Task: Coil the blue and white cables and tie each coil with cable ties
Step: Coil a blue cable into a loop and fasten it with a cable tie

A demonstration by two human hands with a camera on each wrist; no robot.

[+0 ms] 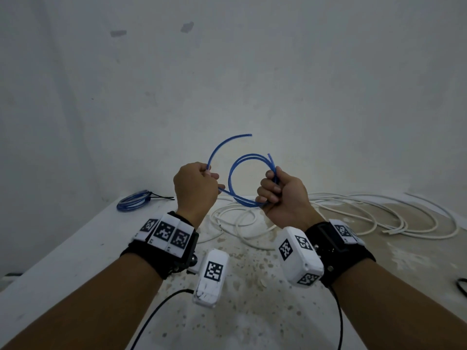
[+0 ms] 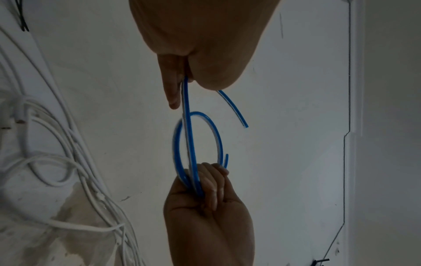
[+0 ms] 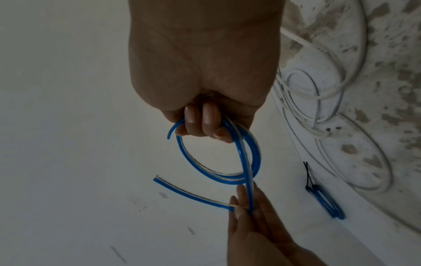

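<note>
Right grip: you are clutching the blue cable (image 1: pixel 242 173) coil in your right hand (image 1: pixel 283 195).
Left grip: your left hand (image 1: pixel 194 188) is pinching its tail at 9 o'clock.

- Both my forearms extend forward, raised above the table, hands level and near each other.
- My left hand (image 1: pixel 195 188) is held knuckles up, thumb and fingers pinching the blue cable (image 1: pixel 236 178).
- My right hand (image 1: pixel 280 195) is fisted, fingers (image 3: pixel 200 120) curled round the cable's gathered loops.
</note>
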